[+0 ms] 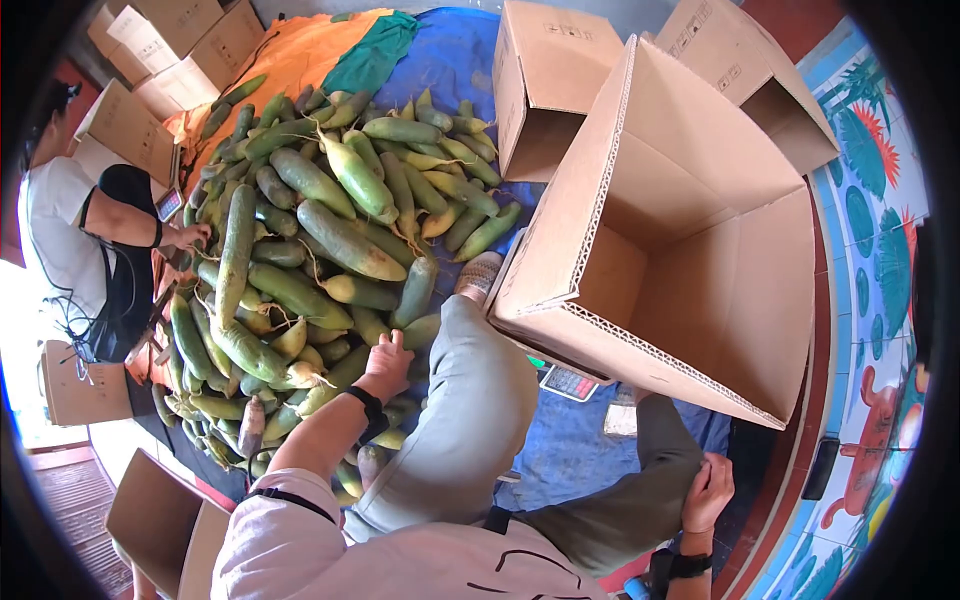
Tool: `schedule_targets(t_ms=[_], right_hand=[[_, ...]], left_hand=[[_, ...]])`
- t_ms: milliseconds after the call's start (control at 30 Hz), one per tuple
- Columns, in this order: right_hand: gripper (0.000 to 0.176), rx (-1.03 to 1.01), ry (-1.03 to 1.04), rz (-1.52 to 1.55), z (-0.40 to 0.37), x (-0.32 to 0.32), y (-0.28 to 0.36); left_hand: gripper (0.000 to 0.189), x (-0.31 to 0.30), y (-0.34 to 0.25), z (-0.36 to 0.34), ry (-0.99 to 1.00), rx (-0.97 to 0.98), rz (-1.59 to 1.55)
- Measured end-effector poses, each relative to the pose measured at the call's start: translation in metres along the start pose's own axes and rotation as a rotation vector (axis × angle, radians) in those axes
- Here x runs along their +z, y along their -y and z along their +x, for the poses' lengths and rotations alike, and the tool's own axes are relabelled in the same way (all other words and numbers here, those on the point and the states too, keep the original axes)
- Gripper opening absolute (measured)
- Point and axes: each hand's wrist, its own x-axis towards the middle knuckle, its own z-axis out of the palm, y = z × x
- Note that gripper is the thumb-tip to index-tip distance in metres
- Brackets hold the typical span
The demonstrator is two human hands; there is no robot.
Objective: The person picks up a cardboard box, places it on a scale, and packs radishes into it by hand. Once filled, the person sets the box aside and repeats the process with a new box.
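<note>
Green radishes (350, 245) lie in a large heap before me, long and thick, some with pale root ends. My left hand (388, 362) reaches onto the near right side of the heap. Its fingers are bent and a little apart, touching the radishes; none is lifted. My right hand (708, 492) rests against my bent right knee, fingers loosely curled, with nothing visible in it. To the right of my left leg, a large open cardboard box (690, 250) stands tilted in view, its inside bare. A scale's keypad (568, 384) shows beneath its near edge.
A co-worker (90, 230) at the left has a hand on the heap. More cardboard boxes (555, 75) stand behind and to both sides. Blue sheeting (570, 450) covers the floor; an orange sheet (310, 50) lies behind. A painted tile wall (870, 280) bounds the right.
</note>
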Motion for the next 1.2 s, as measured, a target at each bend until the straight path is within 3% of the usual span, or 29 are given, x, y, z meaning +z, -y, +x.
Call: schedule_targets(t_ms=[167, 267, 400, 467, 567, 733, 867, 933, 967, 1033, 1133, 1167, 1200], right_hand=[[0.016, -0.014, -0.002, 0.023, 0.003, -0.001, 0.002], [0.016, 0.015, -0.012, 0.037, 0.0, 0.002, 0.0], [0.015, -0.013, -0.021, 0.02, 0.003, 0.001, 0.001], [0.015, -0.023, -0.027, 0.018, 0.003, 0.001, 0.0], [0.014, -0.012, -0.037, 0.028, 0.001, 0.002, 0.0], [0.014, 0.003, -0.063, 0.03, -0.003, 0.002, 0.001], [0.015, 0.024, -0.084, 0.074, -0.004, 0.0, -0.005], [0.017, 0.015, -0.1, 0.074, -0.002, -0.001, -0.008], [0.017, 0.018, -0.111, 0.075, 0.001, -0.002, -0.005], [0.02, -0.043, -0.148, 0.094, 0.009, -0.013, 0.008], [0.02, -0.161, -0.219, 0.165, 0.035, -0.048, 0.053], [0.02, -0.151, -0.237, 0.154, 0.045, -0.064, 0.072], [0.021, -0.264, -0.288, 0.175, 0.055, -0.081, 0.09]], left_hand=[[0.046, -0.074, 0.011, -0.035, 0.104, -0.009, -0.021], [0.06, -0.104, 0.045, -0.063, 0.149, -0.036, 0.006], [0.063, -0.138, 0.096, -0.086, 0.091, -0.134, 0.098], [0.058, -0.136, 0.115, -0.092, -0.011, -0.106, 0.19], [0.049, -0.125, 0.132, -0.092, -0.011, -0.089, 0.299], [0.021, -0.111, 0.149, -0.091, -0.226, -0.216, -0.066], [0.019, -0.129, 0.157, -0.111, -0.264, -0.223, -0.36], [0.017, -0.15, 0.155, -0.133, -0.209, -0.231, -1.106], [0.017, -0.167, 0.149, -0.146, -0.217, -0.224, -1.103], [0.017, -0.204, 0.128, -0.172, -0.423, -0.277, -1.384], [0.017, -0.239, 0.11, -0.197, -0.668, -0.051, -1.536], [0.016, -0.252, 0.101, -0.202, -0.702, 0.137, -1.586], [0.017, -0.265, 0.09, -0.207, -0.732, 0.329, -1.628]])
